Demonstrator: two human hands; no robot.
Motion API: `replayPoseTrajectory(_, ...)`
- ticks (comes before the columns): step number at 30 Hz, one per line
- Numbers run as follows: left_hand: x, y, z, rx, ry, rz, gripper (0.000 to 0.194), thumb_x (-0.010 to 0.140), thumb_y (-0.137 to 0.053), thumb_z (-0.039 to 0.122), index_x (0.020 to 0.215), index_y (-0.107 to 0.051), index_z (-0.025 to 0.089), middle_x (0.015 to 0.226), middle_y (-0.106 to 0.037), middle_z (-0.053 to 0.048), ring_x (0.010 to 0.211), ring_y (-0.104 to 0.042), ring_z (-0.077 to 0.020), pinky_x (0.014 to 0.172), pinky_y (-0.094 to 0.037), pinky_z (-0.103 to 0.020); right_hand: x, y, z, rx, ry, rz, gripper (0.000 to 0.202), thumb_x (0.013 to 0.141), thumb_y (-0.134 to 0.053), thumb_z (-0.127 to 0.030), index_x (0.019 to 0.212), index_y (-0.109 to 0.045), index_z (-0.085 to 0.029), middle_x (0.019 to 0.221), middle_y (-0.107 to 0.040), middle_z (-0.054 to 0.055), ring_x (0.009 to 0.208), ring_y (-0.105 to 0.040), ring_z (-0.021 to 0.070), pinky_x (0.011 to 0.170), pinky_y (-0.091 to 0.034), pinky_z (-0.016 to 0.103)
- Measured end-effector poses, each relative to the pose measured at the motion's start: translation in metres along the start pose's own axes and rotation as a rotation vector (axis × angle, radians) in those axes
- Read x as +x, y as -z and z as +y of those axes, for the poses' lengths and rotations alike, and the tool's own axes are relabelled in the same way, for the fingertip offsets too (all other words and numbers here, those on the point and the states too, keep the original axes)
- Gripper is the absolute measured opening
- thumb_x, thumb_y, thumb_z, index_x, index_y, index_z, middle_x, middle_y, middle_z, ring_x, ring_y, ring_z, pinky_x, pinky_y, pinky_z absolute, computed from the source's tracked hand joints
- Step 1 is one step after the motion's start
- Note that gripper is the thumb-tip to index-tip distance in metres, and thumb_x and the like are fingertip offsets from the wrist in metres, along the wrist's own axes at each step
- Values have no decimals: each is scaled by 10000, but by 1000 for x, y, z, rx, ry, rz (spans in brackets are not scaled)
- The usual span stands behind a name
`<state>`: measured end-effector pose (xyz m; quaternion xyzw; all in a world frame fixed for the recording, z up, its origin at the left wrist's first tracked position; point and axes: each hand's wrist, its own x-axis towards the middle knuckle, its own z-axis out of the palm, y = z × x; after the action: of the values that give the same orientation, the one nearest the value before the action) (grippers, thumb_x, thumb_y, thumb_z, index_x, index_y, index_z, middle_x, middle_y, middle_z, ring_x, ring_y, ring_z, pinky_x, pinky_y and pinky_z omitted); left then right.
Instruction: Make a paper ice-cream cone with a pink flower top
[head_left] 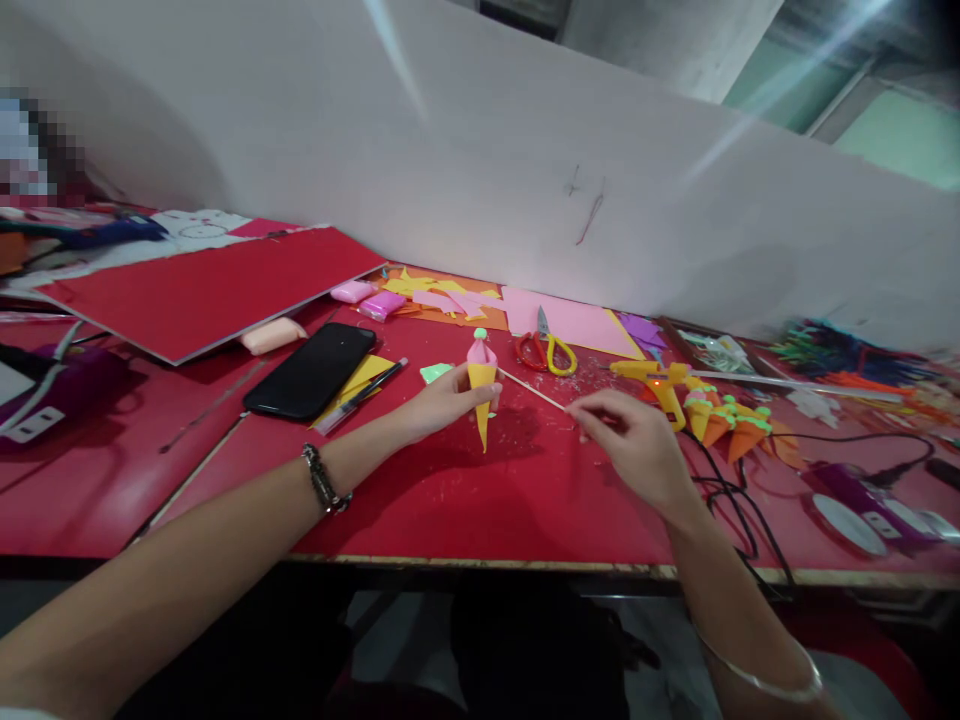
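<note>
Upright in my left hand (448, 400) is a small paper cone (482, 405), yellow below, with a pink top and a pale green ball on it. My left fingers are closed round the cone's upper part. A thin pale stick (534, 390) is pinched at its right end by my right hand (626, 435). The stick's left end reaches the cone's pink part; whether it touches is too small to tell. Just behind my left hand lies a green piece (436, 373) on the red table (480, 520).
Scissors (546, 350) lie behind the hands, near pink paper (562, 318). At right are a yellow glue gun (660, 385), finished-looking cones (739, 425) and black cables (739, 500). A phone (311, 370), a pen (364, 395) and a red board (217, 285) are at left.
</note>
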<state>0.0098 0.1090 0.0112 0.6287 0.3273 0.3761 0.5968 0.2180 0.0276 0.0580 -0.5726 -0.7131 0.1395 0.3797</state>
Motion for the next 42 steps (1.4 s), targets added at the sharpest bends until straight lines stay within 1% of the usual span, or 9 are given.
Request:
replayPoseTrajectory(2,0,1,0,-10,1,12,306,695,-568,381,871,-509,138,759,-557,-5,706,-529,-110,678,-422,-241,29,-16,-6,216,9,46,130,758,-534,-310,746,-595,-196,590,-551,-18,540,-528,99,565,-440,241)
replayPoseTrajectory(4,0,3,0,-7,5,40,296,702,-564,364,887,-504,141,765,-552,3,706,-533,-102,674,-424,-231,55,-37,-11,467,18,116,120,742,-547,-314,750,-561,-195,601,-537,-35,501,-509,75,527,-446,225)
replayPoseTrajectory(6,0,6,1,6,19,77,261,718,-548,346,877,-499,145,762,-552,7,666,-532,-84,617,-421,-203,72,-57,-15,628,-1,155,118,720,-565,-296,776,-550,-192,658,-565,-27,551,-538,74,583,-479,236)
replayPoseTrajectory(11,1,11,7,97,27,94,212,760,-504,345,816,-470,143,646,-547,16,406,-443,-40,396,-354,-177,72,-86,-17,744,-12,167,144,703,-576,-270,821,-572,-187,783,-628,10,712,-601,104,720,-504,271)
replayPoseTrajectory(17,0,9,10,131,41,121,192,766,-510,324,795,-431,152,609,-537,31,347,-450,-36,361,-356,-177,64,-90,-9,623,-5,108,137,709,-569,-312,739,-581,-179,626,-588,-15,528,-540,80,548,-487,223)
replayPoseTrajectory(22,0,6,6,72,25,41,146,791,-466,293,810,-431,153,567,-510,52,379,-473,-44,415,-395,-186,65,-94,-12,698,-22,168,152,701,-570,-260,833,-541,-190,790,-635,16,647,-609,101,673,-510,258)
replayPoseTrajectory(26,1,6,5,64,51,45,102,781,-459,233,834,-425,152,563,-497,60,387,-474,-47,428,-406,-192,62,-96,-15,751,-16,182,139,724,-550,-262,834,-514,-187,739,-632,11,626,-610,103,679,-509,269)
replayPoseTrajectory(32,-1,5,8,62,42,45,66,760,-459,192,790,-417,151,510,-482,70,378,-462,-43,416,-382,-173,59,-98,-14,566,72,131,102,721,-553,-272,777,-558,-187,769,-604,15,717,-583,115,671,-485,243)
replayPoseTrajectory(42,-2,4,10,43,48,35,58,766,-443,193,729,-418,156,499,-493,60,382,-468,-46,415,-390,-176,58,-96,-13,495,123,76,108,741,-526,-278,782,-577,-192,794,-593,21,748,-561,126,701,-463,257)
